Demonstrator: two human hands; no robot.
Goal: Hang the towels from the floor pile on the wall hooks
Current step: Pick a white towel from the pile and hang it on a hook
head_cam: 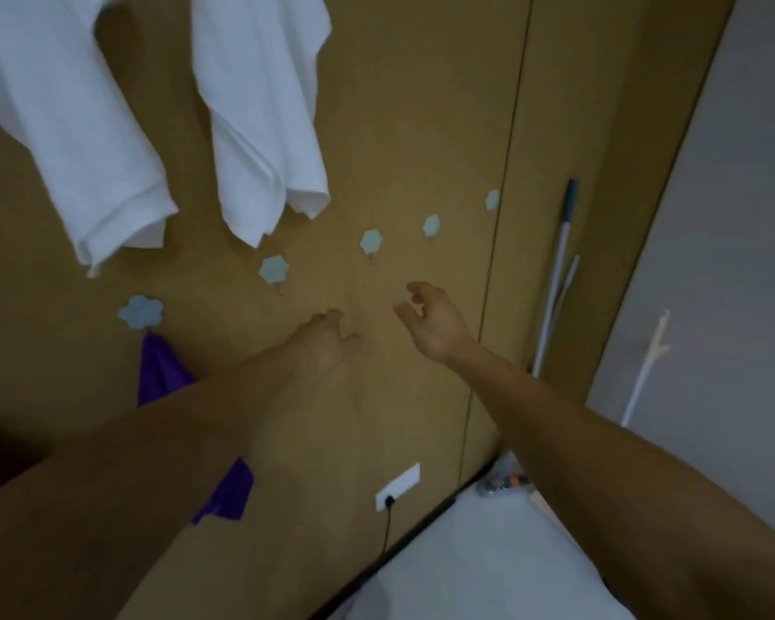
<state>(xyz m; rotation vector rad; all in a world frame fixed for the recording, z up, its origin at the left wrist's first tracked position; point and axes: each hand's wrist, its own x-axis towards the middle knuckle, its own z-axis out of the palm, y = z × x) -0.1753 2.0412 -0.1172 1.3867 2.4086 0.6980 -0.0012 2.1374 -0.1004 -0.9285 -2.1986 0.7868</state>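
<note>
Two white towels (77, 140) (265, 127) hang on the brown wooden wall at the upper left. A purple towel (160, 373) hangs from a flower-shaped pale blue hook (140, 311), partly hidden behind my left forearm. Three bare hexagonal hooks (274, 269) (371, 242) (431, 226) follow to the right, with one more hook (492, 200) further up. My left hand (330, 344) is held against the wall with curled fingers and holds nothing. My right hand (430, 322) is open, fingers apart, just below the hooks. The floor pile is out of sight.
A white wall socket (398, 486) with a black cable sits low on the wall. A mop or broom handle (555, 279) leans in the corner at right. A white stand (645, 364) is against the grey wall. White floor (488, 566) lies at bottom right.
</note>
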